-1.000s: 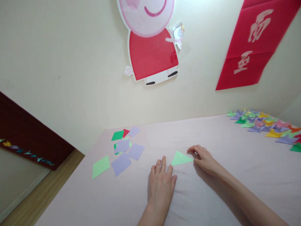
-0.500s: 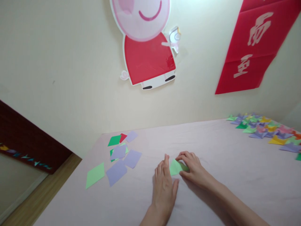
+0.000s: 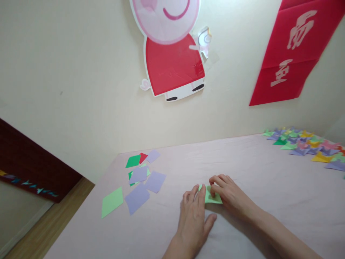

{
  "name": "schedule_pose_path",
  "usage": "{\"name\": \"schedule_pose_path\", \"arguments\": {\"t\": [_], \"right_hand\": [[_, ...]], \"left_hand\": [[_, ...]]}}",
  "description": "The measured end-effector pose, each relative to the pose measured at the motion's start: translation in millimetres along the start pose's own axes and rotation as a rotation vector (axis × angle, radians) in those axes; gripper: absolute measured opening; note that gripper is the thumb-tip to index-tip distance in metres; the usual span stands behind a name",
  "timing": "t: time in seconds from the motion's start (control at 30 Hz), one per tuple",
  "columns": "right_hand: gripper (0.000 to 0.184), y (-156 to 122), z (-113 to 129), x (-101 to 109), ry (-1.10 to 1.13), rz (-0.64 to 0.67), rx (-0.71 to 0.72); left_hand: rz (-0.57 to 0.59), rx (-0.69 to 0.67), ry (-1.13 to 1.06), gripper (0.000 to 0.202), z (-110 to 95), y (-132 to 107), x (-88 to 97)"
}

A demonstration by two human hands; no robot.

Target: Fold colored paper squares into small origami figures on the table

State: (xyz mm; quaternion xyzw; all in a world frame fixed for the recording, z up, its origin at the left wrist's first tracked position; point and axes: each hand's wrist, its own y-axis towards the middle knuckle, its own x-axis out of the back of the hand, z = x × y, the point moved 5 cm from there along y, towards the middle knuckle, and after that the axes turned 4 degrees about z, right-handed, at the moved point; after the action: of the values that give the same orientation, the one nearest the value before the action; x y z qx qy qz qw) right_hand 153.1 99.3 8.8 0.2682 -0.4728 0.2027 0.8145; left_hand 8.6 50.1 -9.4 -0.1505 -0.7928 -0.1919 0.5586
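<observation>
A light green sheet of paper [image 3: 208,196] lies on the cloth between my hands, partly covered by fingers. My left hand [image 3: 192,217] rests flat over its left edge, fingers stretched out and thumb spread to the side. Bent fingers of my right hand [image 3: 229,190] grip the sheet at its right part, the index fingertip against its surface. My right thumb is mostly hidden, so the exact hold is unclear.
To the left lie loose paper squares, among them a light green square [image 3: 112,202] and a purple square [image 3: 137,198]. Rows of folded paper shapes [image 3: 304,144] stand at the back right. Behind the pink cloth [image 3: 172,233] rises a wall with a cartoon cutout [image 3: 175,64].
My left fingers have moved onto the paper's left edge. The raised right part of the sheet now lies flatter, with my right fingers curled over it. The view has shifted slightly.
</observation>
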Motion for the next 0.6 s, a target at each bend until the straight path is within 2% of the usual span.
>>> {"name": "schedule_pose_path", "arguments": {"t": [0.1, 0.17, 0.27, 0.4, 0.5, 0.6], "right_hand": [[0.029, -10.1, 1.6, 2.3, 0.039, 0.098, -0.024], [0.024, -15.1, 1.9, 5.3, 0.096, 0.116, -0.044], [0.01, -14.7, -3.5, 6.2, 0.177, 0.077, -0.093], [0.02, -4.8, -23.6, -2.0, 0.196, -0.016, -0.302], [0.012, 1.1, -33.5, -9.2, 0.194, -0.039, -0.426], [0.01, 3.9, -35.1, -12.2, 0.18, -0.053, -0.442]], "left_hand": [[0.013, -0.009, 0.057, 0.067, -3.2, -6.5, -4.5], [0.005, 0.023, 0.085, 0.07, -6.4, -10.3, -5.7], [0.003, 0.087, 0.084, 0.075, -9.1, -12.9, -5.6], [-0.022, 0.119, 0.086, 0.079, -6.9, -12.2, -4.4], [-0.049, 0.119, 0.135, 0.071, -3.1, -12.3, -7.8], [-0.09, 0.132, 0.176, 0.061, 0.4, -13.2, -11.6]]}}
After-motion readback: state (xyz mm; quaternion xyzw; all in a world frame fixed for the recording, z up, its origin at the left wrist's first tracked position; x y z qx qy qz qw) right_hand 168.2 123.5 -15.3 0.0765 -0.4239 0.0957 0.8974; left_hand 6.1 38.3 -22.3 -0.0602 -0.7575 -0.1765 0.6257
